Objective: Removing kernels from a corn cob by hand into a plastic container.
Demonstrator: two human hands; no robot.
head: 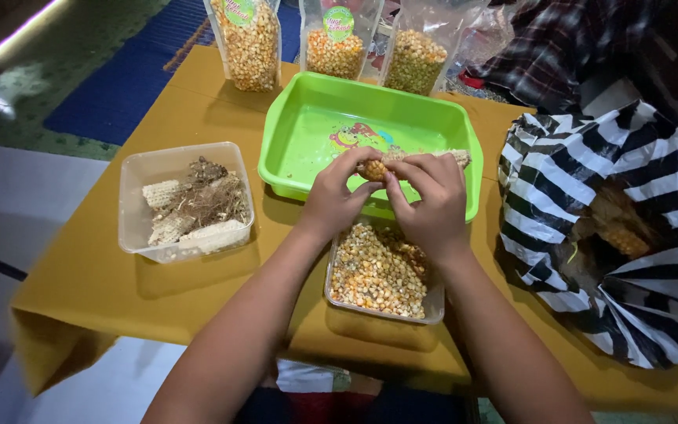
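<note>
Your left hand (333, 196) and right hand (431, 200) both clamp their fingers on a dried corn cob (410, 160), partly stripped, pale at its right end, held over the kernel tub (378, 273) near the table's (80, 275) front edge. Mustard cloth covers the table; the floor is pale tile.

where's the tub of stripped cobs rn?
Head view, left side: the clear tub of stripped cobs sits on the yellow table, left of the green tray.
</note>
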